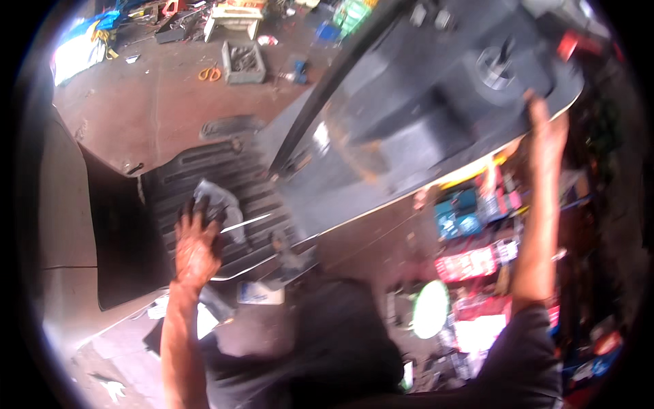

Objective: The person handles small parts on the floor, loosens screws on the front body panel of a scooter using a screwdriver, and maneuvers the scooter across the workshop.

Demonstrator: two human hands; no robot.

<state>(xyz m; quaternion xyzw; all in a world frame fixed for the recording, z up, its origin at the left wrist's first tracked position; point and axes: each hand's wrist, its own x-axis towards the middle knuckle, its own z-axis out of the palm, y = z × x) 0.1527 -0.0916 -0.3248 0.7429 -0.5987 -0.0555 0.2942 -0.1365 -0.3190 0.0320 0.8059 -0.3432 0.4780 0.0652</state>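
With my right hand [546,129] I grip the edge of a large dark grey moulded panel [402,146], thumb on top and the other fingers hidden beneath. The panel stands tilted; a round fitting with a short lever [496,68] sits on it near that hand. My left hand [197,249] is over a ribbed black floor [262,198], its darkened fingers curled at a crumpled grey rag-like piece [221,201]. Blur hides exactly how they hold it. A thin white strip [246,223] lies beside the fingers. A black post [334,88] slants across the panel's left part.
Beyond the ribbed floor are a grey bin of small parts [244,63], orange-handled scissors [210,73] and a blue tool [298,72]. A beige body panel [68,238] borders the left. Boxes and a teal case [458,215] crowd the right, near a green-rimmed round thing [430,310].
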